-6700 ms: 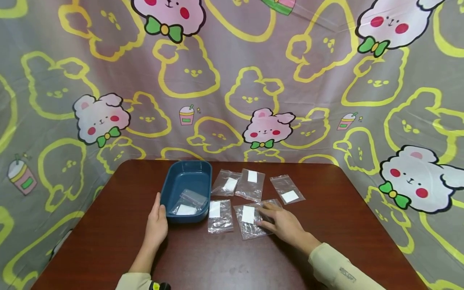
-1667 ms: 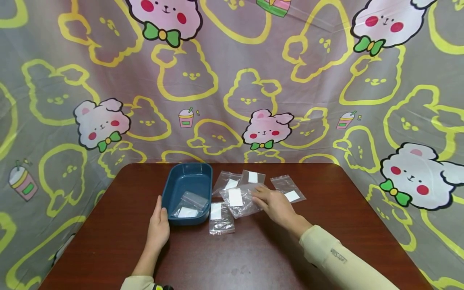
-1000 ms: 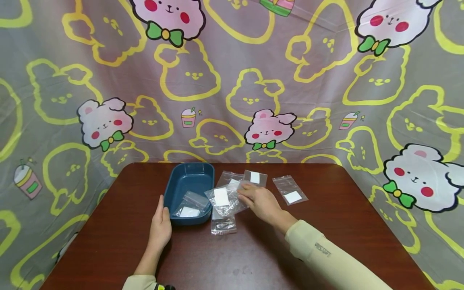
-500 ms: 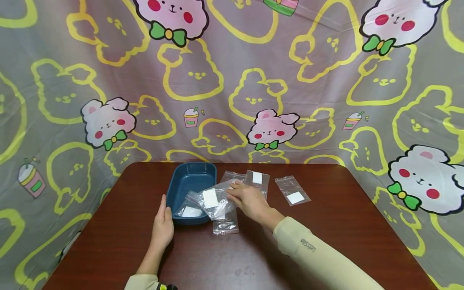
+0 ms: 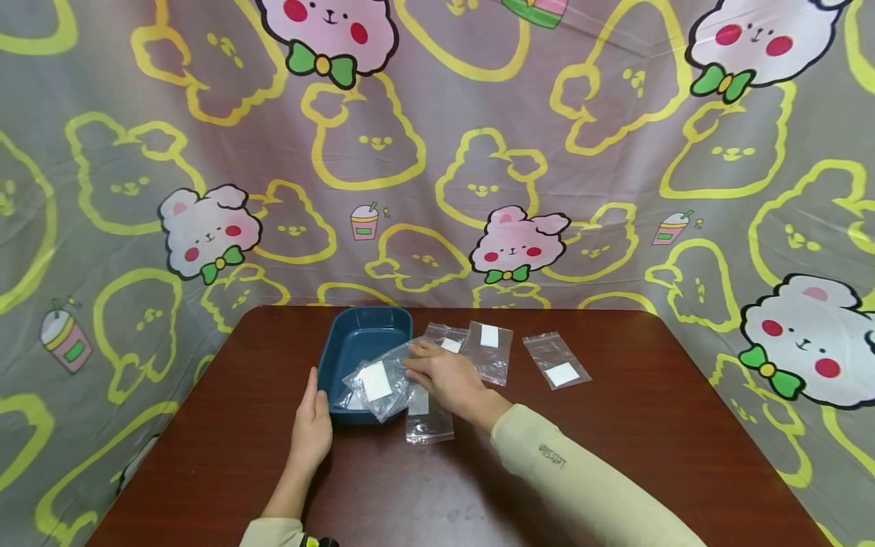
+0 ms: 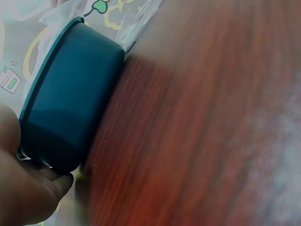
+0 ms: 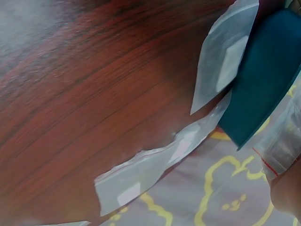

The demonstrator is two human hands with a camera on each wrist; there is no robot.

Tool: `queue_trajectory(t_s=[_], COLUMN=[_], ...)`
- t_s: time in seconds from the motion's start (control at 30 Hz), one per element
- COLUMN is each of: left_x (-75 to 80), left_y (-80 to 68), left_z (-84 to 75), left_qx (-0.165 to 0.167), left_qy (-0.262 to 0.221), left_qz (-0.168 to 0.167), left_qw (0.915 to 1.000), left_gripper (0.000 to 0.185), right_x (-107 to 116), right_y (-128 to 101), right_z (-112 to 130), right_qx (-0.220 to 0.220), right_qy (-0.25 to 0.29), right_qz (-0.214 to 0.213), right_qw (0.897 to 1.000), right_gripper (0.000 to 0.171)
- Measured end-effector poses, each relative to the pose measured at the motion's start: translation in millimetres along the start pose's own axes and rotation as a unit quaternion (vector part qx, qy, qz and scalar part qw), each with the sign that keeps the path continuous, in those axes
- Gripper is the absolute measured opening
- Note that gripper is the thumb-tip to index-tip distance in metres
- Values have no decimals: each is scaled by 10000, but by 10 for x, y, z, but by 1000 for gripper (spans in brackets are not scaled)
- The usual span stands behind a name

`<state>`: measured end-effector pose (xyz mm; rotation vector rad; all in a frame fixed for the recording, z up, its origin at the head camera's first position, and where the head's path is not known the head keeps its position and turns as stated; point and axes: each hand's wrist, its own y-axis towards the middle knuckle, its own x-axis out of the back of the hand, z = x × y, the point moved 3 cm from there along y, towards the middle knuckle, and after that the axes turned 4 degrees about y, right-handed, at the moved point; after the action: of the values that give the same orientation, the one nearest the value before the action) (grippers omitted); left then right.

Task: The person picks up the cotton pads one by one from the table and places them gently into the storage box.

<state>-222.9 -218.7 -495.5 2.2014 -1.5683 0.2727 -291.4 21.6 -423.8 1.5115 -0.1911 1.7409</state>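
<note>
My left hand (image 5: pixel 312 425) holds the left side of a dark blue rectangular tray (image 5: pixel 331 346); in the left wrist view, the thumb is at the rim and bent fingers (image 6: pixel 61 183) sit lower against the wall. My right hand (image 5: pixel 447 380) pinches a clear zip-lock bag (image 5: pixel 391 365) by its right side. That bag, with a white rectangle on it, hangs over the tray's front right part. Beneath it in the tray lies another clear bag (image 5: pixel 350 401), mostly covered. In the right wrist view, a red zip line crosses the pinched bag (image 7: pixel 284 141) beside my fingers.
Several more zip-lock bags with white rectangles lie on the brown table (image 5: pixel 615 425): one bag (image 5: pixel 429 425) at the tray's front right corner, others (image 5: pixel 491 357) behind my right hand, and one bag (image 5: pixel 557 363) farther right. A patterned curtain (image 5: pixel 424 152) hangs along the back.
My right hand has lifted the large bag from the table's middle and carried it left, over the other bags, to above the tray. My left hand stays at the tray.
</note>
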Motion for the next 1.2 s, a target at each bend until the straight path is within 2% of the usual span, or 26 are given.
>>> queue_trajectory(t_s=[0.33, 0.63, 0.97, 1.2], left_x=[9, 6, 13, 15], left_y=[-2, -16, -16, -13], left_z=[-9, -13, -24, -38], left_qx=[-4, 95, 67, 35], left_qy=[13, -15, -93, -60], left_qz=[32, 74, 70, 29], left_qw=[10000, 9999, 9999, 10000], left_gripper=[53, 54, 54, 54], right_x=[-88, -110, -120, -131], right_y=[156, 250, 287, 302], right_z=[138, 220, 251, 240], right_qx=[359, 480, 463, 475], right_qy=[-191, -425, -308, -437], right_qz=[-97, 56, 129, 118], right_qw=[9991, 9979, 9984, 9978], right_gripper=[28, 30, 30, 31])
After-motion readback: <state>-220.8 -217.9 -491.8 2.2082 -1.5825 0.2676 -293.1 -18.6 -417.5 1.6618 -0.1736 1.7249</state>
